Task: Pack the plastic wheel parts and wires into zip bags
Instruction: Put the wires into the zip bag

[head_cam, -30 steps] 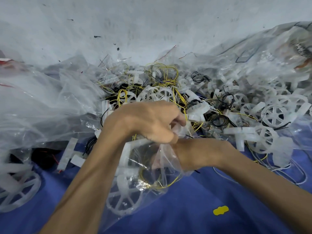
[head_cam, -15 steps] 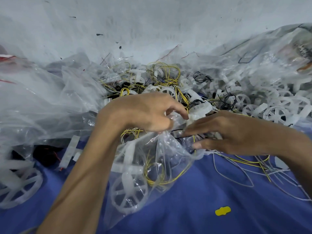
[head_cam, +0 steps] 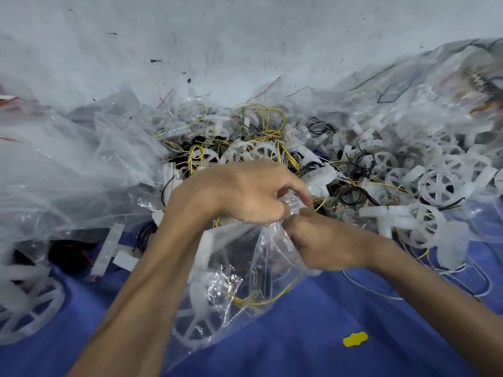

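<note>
Bag [head_cam: 239, 257] mouth pinched by left hand [head_cam: 245, 194] and right hand [head_cam: 321, 240], wheel [head_cam: 189, 323] and yellow wire [head_cam: 272, 298] inside; parts pile [head_cam: 272, 148] at 12 o'clock.

Clear zip bag [head_cam: 268, 257] holds a white wheel [head_cam: 190, 326] and yellow wire [head_cam: 272, 298]

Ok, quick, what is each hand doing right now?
Left hand: fingers pinch the top of the zip bag.
Right hand: grips the same bag's top edge.

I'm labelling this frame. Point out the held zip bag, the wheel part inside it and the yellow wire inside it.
zip bag [head_cam: 272, 257], head view, crumpled clear side wall.
wheel part [head_cam: 190, 322], head view, spoked middle.
yellow wire [head_cam: 246, 302], head view, bunched loop.
</note>
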A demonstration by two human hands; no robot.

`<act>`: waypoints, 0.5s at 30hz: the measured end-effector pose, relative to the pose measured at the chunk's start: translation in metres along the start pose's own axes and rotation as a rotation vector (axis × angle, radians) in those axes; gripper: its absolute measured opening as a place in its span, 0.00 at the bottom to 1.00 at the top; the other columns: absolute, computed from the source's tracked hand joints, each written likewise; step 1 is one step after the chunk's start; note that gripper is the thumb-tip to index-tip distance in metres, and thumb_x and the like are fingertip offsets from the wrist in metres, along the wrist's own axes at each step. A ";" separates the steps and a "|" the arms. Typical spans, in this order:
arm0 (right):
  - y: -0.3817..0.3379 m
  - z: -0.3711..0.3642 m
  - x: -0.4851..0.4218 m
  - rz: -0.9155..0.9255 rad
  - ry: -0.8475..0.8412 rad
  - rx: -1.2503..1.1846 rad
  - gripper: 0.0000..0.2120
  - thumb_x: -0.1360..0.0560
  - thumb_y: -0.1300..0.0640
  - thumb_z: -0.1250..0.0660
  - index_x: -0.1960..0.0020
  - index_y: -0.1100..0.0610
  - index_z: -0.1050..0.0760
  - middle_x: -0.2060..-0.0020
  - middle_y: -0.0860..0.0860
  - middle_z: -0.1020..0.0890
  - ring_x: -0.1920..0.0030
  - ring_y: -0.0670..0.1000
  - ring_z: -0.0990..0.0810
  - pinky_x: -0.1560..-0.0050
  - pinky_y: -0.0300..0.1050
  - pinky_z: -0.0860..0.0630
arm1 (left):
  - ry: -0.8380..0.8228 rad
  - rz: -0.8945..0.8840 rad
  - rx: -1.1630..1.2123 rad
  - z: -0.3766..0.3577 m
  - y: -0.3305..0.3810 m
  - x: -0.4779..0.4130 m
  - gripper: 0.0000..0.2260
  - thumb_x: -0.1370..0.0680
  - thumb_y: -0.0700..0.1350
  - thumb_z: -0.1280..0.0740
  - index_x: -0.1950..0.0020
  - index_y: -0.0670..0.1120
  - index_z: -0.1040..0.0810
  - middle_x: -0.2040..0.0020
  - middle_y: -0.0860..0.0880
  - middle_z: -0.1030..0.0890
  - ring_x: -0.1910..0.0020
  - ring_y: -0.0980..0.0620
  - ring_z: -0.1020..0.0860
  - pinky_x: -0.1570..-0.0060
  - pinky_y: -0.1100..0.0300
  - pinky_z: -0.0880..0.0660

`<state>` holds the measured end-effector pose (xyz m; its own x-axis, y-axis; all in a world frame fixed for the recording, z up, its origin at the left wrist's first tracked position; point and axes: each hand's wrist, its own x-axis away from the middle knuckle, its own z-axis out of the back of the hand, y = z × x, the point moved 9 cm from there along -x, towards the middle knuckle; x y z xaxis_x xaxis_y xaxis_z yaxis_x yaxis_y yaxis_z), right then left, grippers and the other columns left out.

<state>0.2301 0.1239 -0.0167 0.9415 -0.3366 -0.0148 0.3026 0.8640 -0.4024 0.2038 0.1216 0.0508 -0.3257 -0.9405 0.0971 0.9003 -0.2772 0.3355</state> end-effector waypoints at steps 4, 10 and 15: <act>-0.015 -0.012 -0.003 0.032 -0.052 0.004 0.04 0.27 0.63 0.31 0.60 0.57 0.23 0.63 0.50 0.23 0.62 0.42 0.26 0.59 0.35 0.31 | -0.029 0.003 0.029 -0.002 0.000 0.001 0.17 0.22 0.39 0.39 0.37 0.55 0.25 0.76 0.69 0.27 0.76 0.73 0.30 0.73 0.75 0.35; -0.010 0.053 0.020 0.046 0.289 0.178 0.06 0.29 0.52 0.31 0.55 0.52 0.18 0.64 0.45 0.17 0.67 0.40 0.24 0.60 0.26 0.33 | 0.069 0.019 0.075 0.010 -0.013 0.006 0.18 0.22 0.39 0.38 0.36 0.56 0.24 0.65 0.57 0.24 0.68 0.74 0.27 0.67 0.81 0.35; 0.027 0.028 0.022 -0.159 0.155 0.344 0.14 0.27 0.53 0.33 0.43 0.50 0.23 0.56 0.48 0.22 0.56 0.50 0.22 0.53 0.46 0.25 | 0.050 0.059 0.095 0.008 -0.019 0.005 0.17 0.22 0.41 0.37 0.37 0.58 0.25 0.58 0.49 0.19 0.69 0.72 0.25 0.68 0.81 0.35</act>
<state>0.2635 0.1505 -0.0026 0.8535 -0.5057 -0.1259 0.4991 0.8627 -0.0815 0.1829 0.1237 0.0523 -0.2562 -0.9638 0.0735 0.8852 -0.2034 0.4185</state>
